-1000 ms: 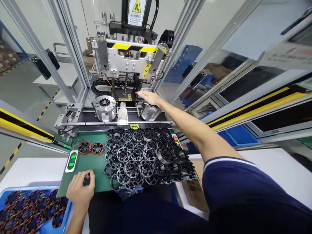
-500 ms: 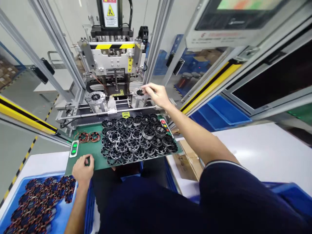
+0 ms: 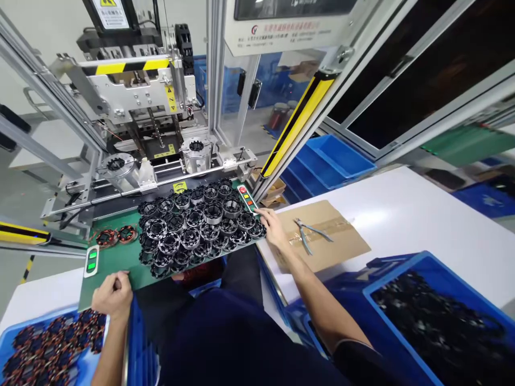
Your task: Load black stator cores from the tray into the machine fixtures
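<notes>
My right hand (image 3: 274, 228) has come back from the right-hand round metal winding fixture (image 3: 196, 150) on the machine bed. It now rests at the right edge of the green work mat (image 3: 120, 257), fingertips just beside the cluster of black plastic stator rings (image 3: 193, 228) and near the strip of red, yellow and green buttons (image 3: 246, 197). Fingers loosely curled, pinching nothing that I can make out.

A ring sits in that fixture, and another in the left-hand fixture (image 3: 116, 163). With the hand clear, I judge the loading step finished.

My left hand (image 3: 112, 294) stays at the mat's near-left corner, curled into a loose fist; I cannot tell if it holds anything. Just beyond it lies the white two-button green-lit switch (image 3: 92, 260).

Two copper-wound stators (image 3: 116, 236) lie on the mat. Steel pliers (image 3: 308, 231) lie on the brown cardboard sheet (image 3: 341, 241), apart from my right hand.
</notes>
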Motion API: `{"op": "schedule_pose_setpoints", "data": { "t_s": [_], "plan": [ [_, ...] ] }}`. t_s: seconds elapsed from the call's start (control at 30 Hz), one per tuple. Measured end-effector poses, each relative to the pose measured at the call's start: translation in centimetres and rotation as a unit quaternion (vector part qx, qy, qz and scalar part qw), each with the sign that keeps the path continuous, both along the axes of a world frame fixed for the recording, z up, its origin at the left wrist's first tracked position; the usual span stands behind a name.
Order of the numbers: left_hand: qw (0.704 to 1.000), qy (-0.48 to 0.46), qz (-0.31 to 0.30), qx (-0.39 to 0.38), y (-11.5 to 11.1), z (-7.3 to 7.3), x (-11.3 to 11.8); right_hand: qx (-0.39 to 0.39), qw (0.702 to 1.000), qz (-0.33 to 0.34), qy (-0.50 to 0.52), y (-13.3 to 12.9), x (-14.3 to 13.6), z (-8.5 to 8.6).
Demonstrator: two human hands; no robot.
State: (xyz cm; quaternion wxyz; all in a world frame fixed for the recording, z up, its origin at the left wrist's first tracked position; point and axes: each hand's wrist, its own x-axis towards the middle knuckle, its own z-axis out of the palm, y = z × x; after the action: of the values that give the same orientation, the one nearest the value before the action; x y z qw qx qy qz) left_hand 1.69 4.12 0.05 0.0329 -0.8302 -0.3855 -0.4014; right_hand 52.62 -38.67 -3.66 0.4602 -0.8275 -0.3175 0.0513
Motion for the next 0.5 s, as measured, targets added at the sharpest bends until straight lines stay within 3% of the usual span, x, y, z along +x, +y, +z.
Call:
{"op": "schedule_pose_setpoints", "data": {
  "t_s": [0.2, 0.37, 0.5],
  "plan": [
    [0.999, -0.027, 0.044, -0.005, -0.9, -1.3, 0.6, 0.023, 1.000, -0.018, 0.005, 0.2, 0.4, -0.3],
    [0.998, -0.038, 0.039, 0.034, -1.0, -2.1, 0.7, 0.078, 0.988, -0.123, 0.040, 0.6, -0.3, -1.1],
    [0.997, -0.045, 0.032, 0.059, -1.3, -2.1, 1.2, 0.128, 0.962, -0.222, 0.095, 1.7, -0.9, -2.6]
  ]
}}
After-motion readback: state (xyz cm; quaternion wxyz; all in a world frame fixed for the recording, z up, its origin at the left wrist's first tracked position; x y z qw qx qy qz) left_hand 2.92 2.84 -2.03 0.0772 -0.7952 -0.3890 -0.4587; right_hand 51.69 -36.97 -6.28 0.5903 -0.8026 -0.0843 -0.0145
